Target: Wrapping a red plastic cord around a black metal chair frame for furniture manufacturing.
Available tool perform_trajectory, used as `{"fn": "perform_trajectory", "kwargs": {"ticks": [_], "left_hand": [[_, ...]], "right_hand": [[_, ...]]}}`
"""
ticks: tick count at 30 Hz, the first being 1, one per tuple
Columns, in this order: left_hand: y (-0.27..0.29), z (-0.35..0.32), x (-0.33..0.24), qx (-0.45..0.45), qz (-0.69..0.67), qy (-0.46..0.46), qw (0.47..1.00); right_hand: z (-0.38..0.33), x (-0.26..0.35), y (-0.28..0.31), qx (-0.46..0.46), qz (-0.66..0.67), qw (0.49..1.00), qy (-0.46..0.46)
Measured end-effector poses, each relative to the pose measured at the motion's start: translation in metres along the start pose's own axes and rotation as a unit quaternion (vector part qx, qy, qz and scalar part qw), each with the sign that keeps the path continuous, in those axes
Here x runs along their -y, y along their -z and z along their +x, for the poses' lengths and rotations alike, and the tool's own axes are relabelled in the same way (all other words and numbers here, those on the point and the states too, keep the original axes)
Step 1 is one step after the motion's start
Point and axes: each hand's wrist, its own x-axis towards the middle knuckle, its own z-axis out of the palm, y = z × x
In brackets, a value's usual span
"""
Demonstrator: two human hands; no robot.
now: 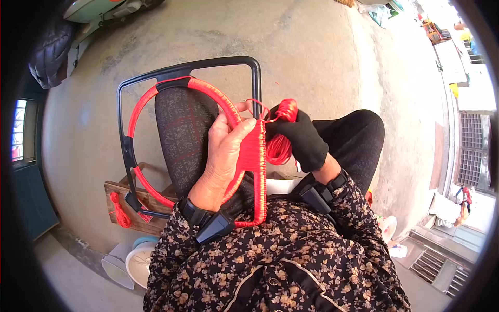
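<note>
Head view: red-wrapped frame (252, 148) sits centre-left, its black top edge out over plenty of concrete floor (306, 57). Left hand (224, 141) points up, thumb and fingers clamped on it; gloved right hand (305, 138) angles in, curled round red cord (279, 150).

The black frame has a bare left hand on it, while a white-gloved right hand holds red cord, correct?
No: the head view shows a black glove, not white, on the right hand. That hand holds red cord; the bare left hand is on the black frame.
</note>
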Motion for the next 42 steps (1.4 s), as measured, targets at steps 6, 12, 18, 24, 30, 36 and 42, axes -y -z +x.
{"fn": "perform_trajectory", "kwargs": {"ticks": [6,12,18,24,30,36,42], "left_hand": [[0.006,0.003,-0.005,0.005,0.027,-0.020,0.999],[0.005,-0.001,-0.006,-0.006,0.019,-0.011,1.000],[0.009,0.000,-0.004,0.001,-0.006,0.019,1.000],[0.006,-0.002,-0.007,0.011,-0.017,0.022,1.000],[0.008,0.001,-0.002,0.009,-0.017,0.015,1.000],[0.007,0.002,-0.010,0.000,-0.040,0.047,0.998],[0.007,0.002,-0.009,0.021,-0.036,0.067,0.997]], "right_hand": [[-0.002,0.013,0.006,0.006,-0.165,0.980,0.111],[-0.024,0.001,0.027,-0.017,-0.149,0.987,0.049],[-0.023,-0.012,0.056,-0.086,-0.267,0.959,0.039],[-0.021,-0.006,0.083,-0.113,-0.647,0.754,0.017],[-0.009,0.013,0.013,0.097,-0.045,0.993,0.042],[0.000,-0.002,0.019,0.120,-0.021,0.992,-0.032],[-0.007,0.008,-0.006,0.058,0.320,0.943,0.069]]}}
